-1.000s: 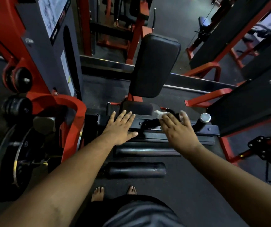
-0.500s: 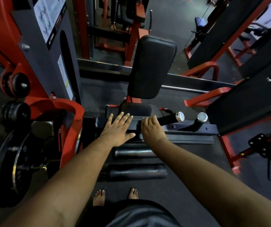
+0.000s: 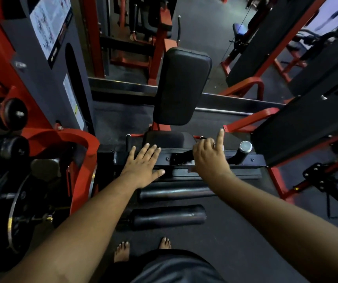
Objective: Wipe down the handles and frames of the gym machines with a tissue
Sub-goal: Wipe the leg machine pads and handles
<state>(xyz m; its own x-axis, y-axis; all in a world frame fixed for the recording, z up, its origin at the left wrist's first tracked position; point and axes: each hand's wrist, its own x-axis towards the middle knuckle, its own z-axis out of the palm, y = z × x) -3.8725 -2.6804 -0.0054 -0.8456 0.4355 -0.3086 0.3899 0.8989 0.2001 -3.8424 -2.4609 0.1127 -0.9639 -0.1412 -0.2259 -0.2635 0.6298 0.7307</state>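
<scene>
My left hand (image 3: 143,165) rests flat, fingers straight, on the black cross frame (image 3: 247,160) of a red and black gym machine. Just right of it, my right hand (image 3: 208,157) curls around the nearer black handle (image 3: 181,158) and covers its outer end, with the index finger sticking straight up. No tissue shows; whatever lies under that palm is hidden. A second black handle with a silver cap (image 3: 244,151) stands free to the right of my right hand.
A black back pad (image 3: 182,84) and small seat (image 3: 164,138) sit behind the frame. Two foam rollers (image 3: 170,218) lie near my bare feet (image 3: 122,252). Weight plates (image 3: 6,211) and a red guard (image 3: 82,160) stand left; other machines crowd the right.
My right hand has slid outward along the handle from its base to its capped end, hiding the cap, and its index finger has lifted. My left hand stays put.
</scene>
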